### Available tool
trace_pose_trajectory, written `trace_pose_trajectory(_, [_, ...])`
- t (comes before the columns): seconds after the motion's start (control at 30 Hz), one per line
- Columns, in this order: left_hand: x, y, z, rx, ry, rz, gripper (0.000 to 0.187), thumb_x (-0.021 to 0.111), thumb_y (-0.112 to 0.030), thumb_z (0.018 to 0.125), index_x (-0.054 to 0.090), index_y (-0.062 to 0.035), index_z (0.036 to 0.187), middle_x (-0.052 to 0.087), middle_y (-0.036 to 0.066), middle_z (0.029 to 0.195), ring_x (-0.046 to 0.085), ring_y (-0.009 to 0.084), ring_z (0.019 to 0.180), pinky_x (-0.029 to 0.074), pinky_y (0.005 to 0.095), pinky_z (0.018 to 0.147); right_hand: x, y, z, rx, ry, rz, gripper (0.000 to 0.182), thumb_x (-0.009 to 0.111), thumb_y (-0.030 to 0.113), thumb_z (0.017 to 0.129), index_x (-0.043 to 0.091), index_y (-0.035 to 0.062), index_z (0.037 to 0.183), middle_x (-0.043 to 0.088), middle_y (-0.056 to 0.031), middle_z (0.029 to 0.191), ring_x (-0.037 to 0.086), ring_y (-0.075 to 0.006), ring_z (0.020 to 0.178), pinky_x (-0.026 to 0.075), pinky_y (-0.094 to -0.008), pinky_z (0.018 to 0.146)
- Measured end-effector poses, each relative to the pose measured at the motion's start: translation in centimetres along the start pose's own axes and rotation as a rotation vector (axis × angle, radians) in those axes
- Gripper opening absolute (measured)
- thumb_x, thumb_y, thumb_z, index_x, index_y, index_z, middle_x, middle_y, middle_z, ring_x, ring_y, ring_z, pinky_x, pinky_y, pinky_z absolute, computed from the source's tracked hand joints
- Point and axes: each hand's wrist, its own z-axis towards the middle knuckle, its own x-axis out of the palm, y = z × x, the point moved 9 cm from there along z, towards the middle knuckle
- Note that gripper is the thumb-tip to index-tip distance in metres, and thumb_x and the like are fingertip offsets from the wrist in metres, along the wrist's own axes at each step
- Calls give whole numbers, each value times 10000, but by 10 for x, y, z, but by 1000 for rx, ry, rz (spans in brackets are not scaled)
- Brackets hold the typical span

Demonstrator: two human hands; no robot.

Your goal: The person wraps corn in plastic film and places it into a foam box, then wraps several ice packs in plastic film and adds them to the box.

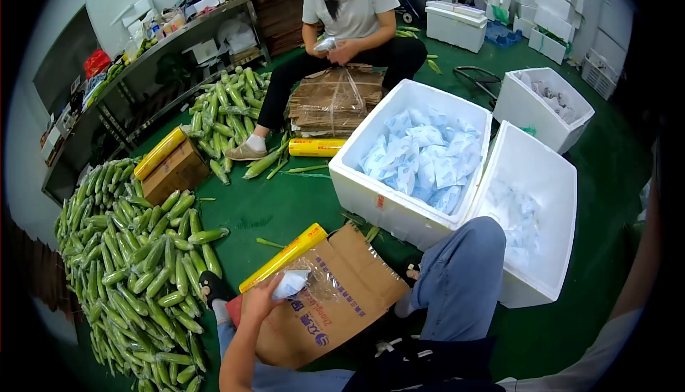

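Note:
My left hand [260, 301] is closed on a small white ice pack [291, 283], holding it above a brown cardboard carton [349, 278] with printed lettering and clear film on it. Along the carton's far left edge lies a yellow roll of cling film [282, 258]. My right forearm [646, 249] reaches up along the right edge of the view; its hand is out of sight. On my right stands a white foam box [378, 196] full of blue-and-white ice packs [424, 149]. Beside it, another foam box [564, 249] holds a few similar packs.
Green corn cobs [135, 271] in film are heaped on the left floor. A seated person [349, 7] holds a small wrapped item over stacked flat cardboard [335, 103]. A brown carton [175, 171] bears another yellow roll [158, 153]. A third foam box [546, 107] stands behind.

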Motion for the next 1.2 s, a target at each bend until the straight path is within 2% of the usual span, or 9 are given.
trace_pose_trajectory(0.53, [2,5,0,-67,1,-49,696,807,-207,604,546,-193,1249,607,121,1144,601,324,993,483,405,853,25,-20,-58,56,51,10,326,488,293,899,534,46,1108,579,-69,997,547,-141,930,427,-265,815])
trace_pose_trajectory(0.63, [-2,0,-1,-44,-17,-27,702,810,-192,598,546,-190,1249,604,129,1138,602,334,986,483,408,853,90,-80,-170,270,328,-83,321,489,290,900,535,46,1103,581,-67,984,549,-139,918,430,-265,808])
trace_pose_trajectory(0.7, [-6,-4,-3,-42,-22,-38,703,810,-185,597,546,-189,1249,602,133,1137,603,338,977,485,407,850,156,-108,-291,839,215,482,175,537,187,898,563,53,1007,580,-31,864,552,-119,764,457,-253,691])
trace_pose_trajectory(0.73, [-7,-4,-1,-40,-26,-44,705,810,-178,595,546,-188,1249,600,138,1135,604,343,969,487,407,847,190,-110,-372,1073,358,445,122,573,127,872,580,51,968,584,-34,861,561,-123,789,465,-264,720])
trace_pose_trajectory(0.8, [-6,-3,-2,-31,-27,-55,706,810,-176,595,545,-186,1249,600,141,1134,605,344,967,490,405,844,243,-67,-493,1119,834,315,121,581,155,813,581,42,856,612,-109,796,599,-179,729,480,-309,645])
trace_pose_trajectory(0.87, [-6,-2,-1,-15,-21,-56,707,809,-167,595,545,-180,1250,602,141,1130,611,342,953,499,400,830,279,-11,-572,887,978,351,182,595,226,807,597,50,852,608,-141,786,603,-308,727,491,-381,654])
trace_pose_trajectory(0.9, [-8,-2,1,-11,-23,-49,707,809,-167,595,545,-180,1250,602,141,1130,611,342,953,499,400,830,299,9,-624,970,1130,287,233,623,276,792,621,55,867,596,-143,838,598,-322,802,486,-407,696])
trace_pose_trajectory(0.97, [-10,-5,2,5,-31,-58,706,808,-167,596,544,-185,1251,604,139,1128,617,341,940,502,400,824,308,61,-627,685,1129,253,332,652,322,765,626,38,936,572,-151,924,568,-317,899,464,-414,753])
trace_pose_trajectory(1.2, [-5,0,3,-27,7,-49,708,810,-188,600,542,-192,1255,606,133,1135,623,334,937,506,401,810,341,116,-654,489,1174,33,578,704,309,709,508,8,1162,522,-129,1004,491,-284,975,388,-369,839])
